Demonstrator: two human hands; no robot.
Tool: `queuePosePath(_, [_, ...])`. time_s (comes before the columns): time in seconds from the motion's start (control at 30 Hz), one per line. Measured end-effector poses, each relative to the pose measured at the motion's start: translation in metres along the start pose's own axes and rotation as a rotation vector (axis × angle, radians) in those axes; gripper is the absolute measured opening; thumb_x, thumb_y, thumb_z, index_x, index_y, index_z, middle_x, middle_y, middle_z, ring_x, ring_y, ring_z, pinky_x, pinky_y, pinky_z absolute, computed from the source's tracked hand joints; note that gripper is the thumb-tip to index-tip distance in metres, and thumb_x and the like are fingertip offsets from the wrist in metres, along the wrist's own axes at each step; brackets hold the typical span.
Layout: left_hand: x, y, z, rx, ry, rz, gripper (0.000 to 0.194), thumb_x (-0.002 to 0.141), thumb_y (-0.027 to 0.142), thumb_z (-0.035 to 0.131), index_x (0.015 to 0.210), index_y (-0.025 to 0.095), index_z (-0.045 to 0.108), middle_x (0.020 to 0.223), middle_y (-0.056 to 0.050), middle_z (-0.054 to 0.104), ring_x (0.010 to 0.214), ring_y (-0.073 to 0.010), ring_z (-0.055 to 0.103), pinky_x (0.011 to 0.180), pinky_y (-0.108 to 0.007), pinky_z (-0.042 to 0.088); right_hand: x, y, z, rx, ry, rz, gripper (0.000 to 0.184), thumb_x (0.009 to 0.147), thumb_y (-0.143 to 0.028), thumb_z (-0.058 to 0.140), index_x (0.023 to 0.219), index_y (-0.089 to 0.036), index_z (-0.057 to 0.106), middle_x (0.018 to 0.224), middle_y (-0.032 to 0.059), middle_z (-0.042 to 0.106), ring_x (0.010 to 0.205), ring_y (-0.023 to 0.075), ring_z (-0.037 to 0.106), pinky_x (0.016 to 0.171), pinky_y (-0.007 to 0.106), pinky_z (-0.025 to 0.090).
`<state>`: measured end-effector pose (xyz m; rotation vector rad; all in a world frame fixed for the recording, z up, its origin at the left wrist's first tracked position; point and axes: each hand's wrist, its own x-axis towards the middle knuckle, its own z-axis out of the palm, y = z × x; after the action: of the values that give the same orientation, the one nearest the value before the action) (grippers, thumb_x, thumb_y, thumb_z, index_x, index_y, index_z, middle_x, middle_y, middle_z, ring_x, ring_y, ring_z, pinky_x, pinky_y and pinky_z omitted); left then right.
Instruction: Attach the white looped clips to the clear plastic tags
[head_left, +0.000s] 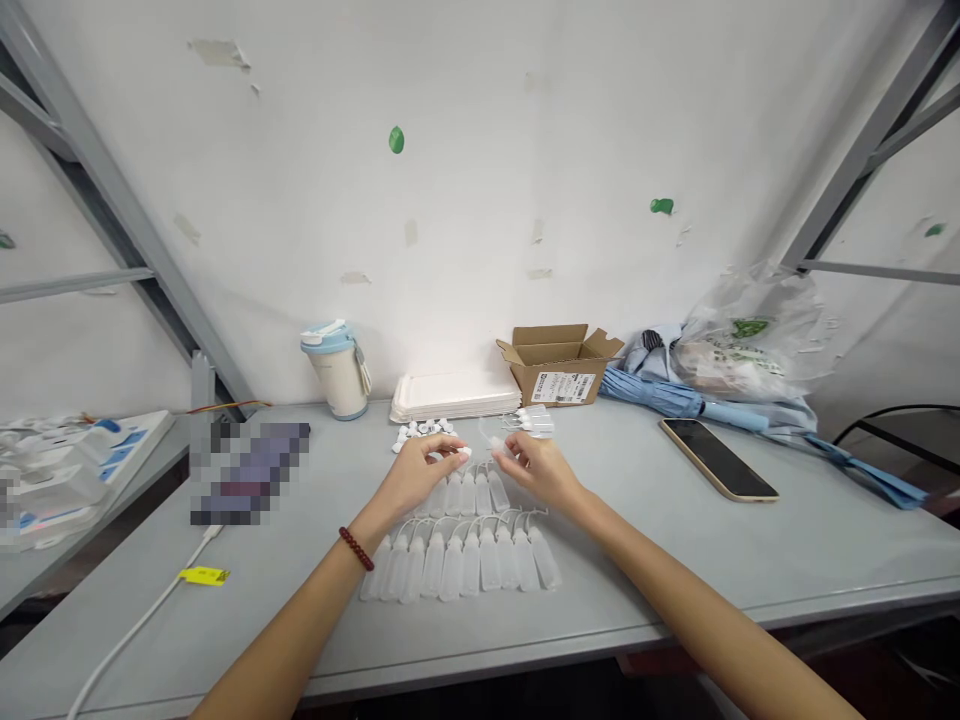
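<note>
My left hand (433,465) pinches a small white cap (466,452) between thumb and fingertips. Opposite it, my right hand (541,466) grips a translucent plastic bottle (496,446) with a thin tube at its top; the fingers cover most of it. Cap and bottle are close but apart. Below the hands, a row of translucent bottles (451,568) with thin curved tubes lies on the table. A second, shorter row of bottles (469,495) lies behind it, partly under my left hand. Loose white caps (425,430) are piled behind my left hand, and a few more bottles (536,420) lie behind my right.
Stacked white trays (454,397) and an open cardboard box (559,370) stand against the wall. A cup (337,372) is at back left. A phone (718,460), a folded blue umbrella (652,390) and a plastic bag (757,345) lie right. A cable (142,625) crosses the left side.
</note>
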<state>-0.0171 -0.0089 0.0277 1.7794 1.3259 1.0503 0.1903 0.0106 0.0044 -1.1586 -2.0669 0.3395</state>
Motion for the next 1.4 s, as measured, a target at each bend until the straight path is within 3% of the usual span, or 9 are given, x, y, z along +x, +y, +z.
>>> queuePosePath(0.23, [-0.005,0.011,-0.003,-0.111,-0.005,0.036,0.03,0.073,0.04,0.062,0.091,0.017,0.068,0.092,-0.006,0.068,0.081,-0.0185,0.061,0.07,-0.029,0.049,-0.005,-0.006,0.005,-0.046,0.042,-0.152,0.016,0.085,-0.034,0.051,0.085,-0.017,0.053,0.074,0.0033,0.063,0.055,0.0105,0.055,0.054,0.021,0.039])
queuePosePath(0.63, [-0.008,0.019,0.002,-0.121,0.057,0.047,0.026,0.072,0.039,0.064,0.083,0.017,0.069,0.085,-0.006,0.07,0.078,-0.0193,0.062,0.07,-0.029,0.05,-0.008,-0.005,0.012,-0.099,0.069,-0.235,0.017,0.086,-0.033,0.05,0.091,-0.017,0.053,0.077,0.0038,0.064,0.053,0.0098,0.055,0.053,0.021,0.039])
queuePosePath(0.97, [-0.008,0.02,0.002,-0.194,-0.026,-0.019,0.026,0.072,0.04,0.063,0.079,0.016,0.067,0.067,-0.002,0.066,0.056,-0.0129,0.056,0.055,-0.025,0.047,-0.009,-0.016,0.004,-0.438,0.129,-0.503,0.025,0.092,-0.027,0.043,0.113,-0.02,0.055,0.085,0.0066,0.065,0.063,0.013,0.059,0.052,0.022,0.04])
queuePosePath(1.1, [-0.009,0.021,0.0,-0.197,-0.059,-0.047,0.024,0.071,0.039,0.064,0.076,0.015,0.066,0.068,-0.003,0.067,0.054,-0.0126,0.056,0.056,-0.027,0.049,-0.01,-0.018,0.001,-0.497,0.135,-0.533,0.024,0.092,-0.021,0.042,0.109,-0.023,0.059,0.091,0.0076,0.064,0.07,0.0141,0.058,0.055,0.022,0.04])
queuePosePath(1.23, [-0.009,0.019,0.0,-0.184,-0.073,-0.034,0.022,0.072,0.036,0.064,0.08,0.015,0.066,0.069,-0.003,0.067,0.058,-0.0135,0.058,0.059,-0.027,0.05,-0.009,-0.019,0.0,-0.411,0.138,-0.498,0.024,0.092,-0.024,0.042,0.105,-0.022,0.061,0.088,0.0079,0.063,0.07,0.0141,0.058,0.056,0.022,0.041])
queuePosePath(1.4, [-0.009,0.018,-0.001,-0.2,-0.033,0.024,0.023,0.066,0.031,0.07,0.083,0.016,0.067,0.081,-0.004,0.067,0.075,-0.0177,0.062,0.068,-0.029,0.052,-0.009,-0.025,-0.001,-0.075,0.06,-0.363,0.024,0.091,-0.029,0.045,0.107,-0.019,0.06,0.081,0.0056,0.062,0.063,0.0118,0.055,0.059,0.022,0.043])
